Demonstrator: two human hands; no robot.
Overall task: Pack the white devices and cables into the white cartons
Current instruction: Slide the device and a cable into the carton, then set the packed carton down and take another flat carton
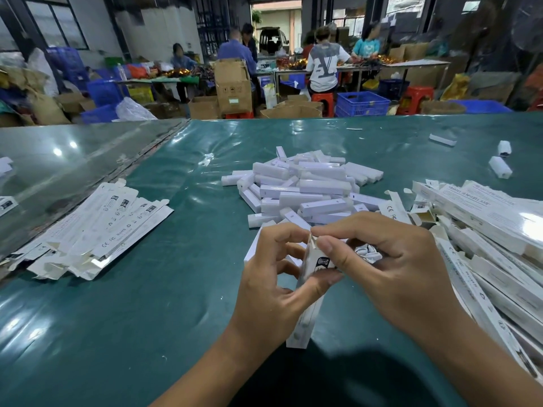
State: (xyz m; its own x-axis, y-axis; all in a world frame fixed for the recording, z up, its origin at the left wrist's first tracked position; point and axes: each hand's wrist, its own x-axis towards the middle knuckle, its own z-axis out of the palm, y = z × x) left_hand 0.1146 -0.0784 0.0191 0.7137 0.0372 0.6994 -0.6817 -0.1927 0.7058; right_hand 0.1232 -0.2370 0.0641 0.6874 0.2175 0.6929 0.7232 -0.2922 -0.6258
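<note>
Both hands work at one slim white carton (305, 312), a long matte cardboard sleeve with small black print near its upper end. The left hand (273, 289) wraps it from the side, thumb across its printed face, fingers curled behind. The right hand (390, 265) pinches the small end flap at the top between thumb and forefinger. The carton stands steeply above the surface (147, 318), a glossy teal sheet creased and glinting under the lights. Its long axis runs from the lower end near the person up and away toward the heap, open end farthest. Its middle is covered by the left palm, so I cannot see what is inside.

Under the right palm sits a crinkled, shiny clear bag (368, 254); its contents are hard to make out.

Just beyond the hands lies a heap of white devices (305, 183), smooth plastic bars with squared ends, piled at all angles. To the left rests a fan of flat, unfolded cartons (97, 230), printed with marks. To the right, a stack of filled cartons (499, 245) runs off the frame edge.
</note>
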